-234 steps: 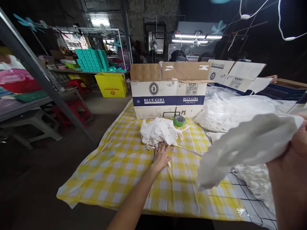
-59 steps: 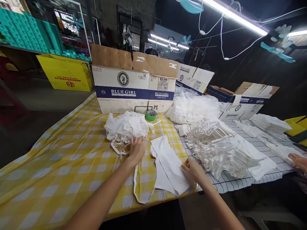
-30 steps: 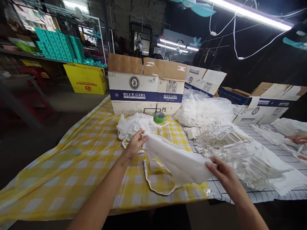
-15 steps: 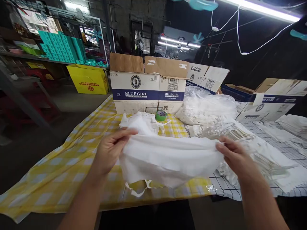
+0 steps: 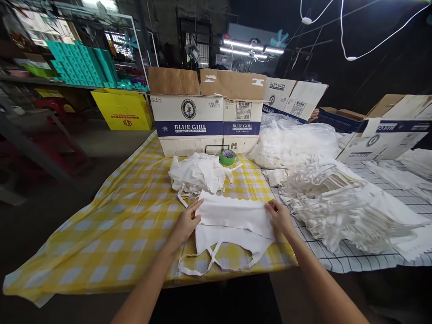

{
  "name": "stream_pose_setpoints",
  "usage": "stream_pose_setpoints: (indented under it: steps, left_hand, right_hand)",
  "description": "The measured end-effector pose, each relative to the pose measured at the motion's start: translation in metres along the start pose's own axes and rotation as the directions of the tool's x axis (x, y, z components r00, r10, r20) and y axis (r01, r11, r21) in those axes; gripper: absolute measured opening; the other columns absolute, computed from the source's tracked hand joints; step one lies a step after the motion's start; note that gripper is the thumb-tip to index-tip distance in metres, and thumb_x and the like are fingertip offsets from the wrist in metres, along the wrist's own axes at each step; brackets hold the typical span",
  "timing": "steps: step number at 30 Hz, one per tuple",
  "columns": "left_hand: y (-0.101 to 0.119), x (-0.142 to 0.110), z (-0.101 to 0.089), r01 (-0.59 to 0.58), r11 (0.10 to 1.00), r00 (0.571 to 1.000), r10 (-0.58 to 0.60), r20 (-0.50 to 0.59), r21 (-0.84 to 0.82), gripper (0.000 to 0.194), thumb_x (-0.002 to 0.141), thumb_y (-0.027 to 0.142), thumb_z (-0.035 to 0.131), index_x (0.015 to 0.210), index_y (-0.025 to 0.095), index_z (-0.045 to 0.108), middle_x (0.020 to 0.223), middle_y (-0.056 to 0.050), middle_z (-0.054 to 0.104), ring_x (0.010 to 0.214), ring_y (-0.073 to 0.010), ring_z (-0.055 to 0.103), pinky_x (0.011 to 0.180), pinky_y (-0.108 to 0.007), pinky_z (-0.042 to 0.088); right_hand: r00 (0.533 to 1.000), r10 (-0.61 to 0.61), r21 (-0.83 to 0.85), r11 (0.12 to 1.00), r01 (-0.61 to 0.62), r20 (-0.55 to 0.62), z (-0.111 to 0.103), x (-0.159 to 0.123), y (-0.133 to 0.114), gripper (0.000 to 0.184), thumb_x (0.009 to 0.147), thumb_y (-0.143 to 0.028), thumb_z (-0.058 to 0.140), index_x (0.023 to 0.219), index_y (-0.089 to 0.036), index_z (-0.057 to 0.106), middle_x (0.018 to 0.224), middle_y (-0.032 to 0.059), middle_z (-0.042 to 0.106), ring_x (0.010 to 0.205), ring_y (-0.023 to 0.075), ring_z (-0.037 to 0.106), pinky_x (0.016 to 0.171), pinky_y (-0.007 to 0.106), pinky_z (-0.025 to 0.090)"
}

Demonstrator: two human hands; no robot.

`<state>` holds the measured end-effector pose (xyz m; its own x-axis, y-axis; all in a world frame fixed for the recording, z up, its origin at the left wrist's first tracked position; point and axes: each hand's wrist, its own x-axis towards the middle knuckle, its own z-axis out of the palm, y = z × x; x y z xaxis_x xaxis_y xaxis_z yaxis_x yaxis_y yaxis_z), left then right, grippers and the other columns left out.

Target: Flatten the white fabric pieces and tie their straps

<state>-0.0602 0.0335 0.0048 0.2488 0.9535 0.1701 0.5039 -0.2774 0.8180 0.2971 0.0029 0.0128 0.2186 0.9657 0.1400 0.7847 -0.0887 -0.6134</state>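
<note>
A white camisole (image 5: 234, 213) with thin straps lies spread on the yellow checked tablecloth, its straps towards me and its scalloped hem away from me. At its upper left corner my left hand (image 5: 186, 222) pinches the fabric between thumb and fingers. My right hand (image 5: 281, 217) grips the opposite corner the same way. A fold of cloth runs across the middle of the garment. Just beyond it sits a crumpled heap of white garments (image 5: 199, 173), with a loose strap trailing down towards the camisole.
Behind the heap stand a roll of green tape (image 5: 227, 157) and an open beer carton (image 5: 189, 130). To the right are a stack of white garments (image 5: 351, 202) and a clear plastic bag (image 5: 297, 139) of white cloth. Another person's hand (image 5: 314, 114) shows beside a rear carton.
Both hands have come down and closer together, bringing the camisole from the air onto the tablecloth. It now lies flat with its straps showing. The view has shifted slightly.
</note>
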Motion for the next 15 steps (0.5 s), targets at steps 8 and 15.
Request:
stream_pose_setpoints:
  steps: [8, 15]
  left_hand:
    - [0.013, -0.015, 0.006, 0.036, 0.953, 0.995, -0.007, -0.099, 0.300, 0.064, 0.076, 0.019, 0.050, 0.136, 0.019, 0.029, 0.132, -0.012, 0.040, 0.119, -0.0247, 0.045, 0.096, -0.039, 0.042]
    - [0.016, -0.103, 0.002, 0.215, 0.800, 0.976, -0.193, -0.099, 0.560, 0.031, 0.066, 0.040, 0.063, 0.087, 0.018, 0.055, 0.090, -0.009, 0.052, 0.087, -0.0284, 0.052, 0.077, -0.041, 0.044]
  right_hand:
    - [0.985, -0.163, -0.046, 0.986, 0.161, -0.051, 0.003, -0.036, -0.027, 0.032, 0.086, -0.029, 0.041, 0.116, -0.020, 0.049, 0.116, 0.0112, 0.048, 0.107, 0.0244, 0.047, 0.088, 0.037, 0.039]
    - [0.715, -0.532, 0.075, 0.822, 0.564, 0.454, -0.009, -0.120, -0.060, 0.045, 0.073, -0.035, 0.068, 0.114, -0.029, 0.052, 0.116, 0.0070, 0.050, 0.103, 0.0257, 0.046, 0.083, 0.039, 0.042]
